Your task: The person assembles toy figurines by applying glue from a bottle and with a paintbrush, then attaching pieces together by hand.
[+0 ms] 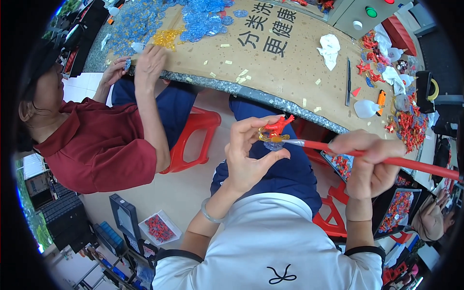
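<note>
Between the thumb and fingers of my left hand (245, 157) is a small figurine (279, 127), held up in front of the table edge. Its upper part is red, with a yellow see-through loop around the middle and a blue see-through base. My right hand (371, 162) grips a paintbrush (420, 166) by its long red handle. The brush points left, and its bristles meet the yellow part of the figurine; whether they press on it I cannot tell.
At left, a person in a dark red shirt (96, 145) handles a small blue piece. Blue pieces (203, 19) and yellow pieces (166, 38) cover the table's far left. A white squeeze bottle (366, 108), an orange cutter (381, 102), tweezers (348, 82) and red figurines (411, 128) lie at right.
</note>
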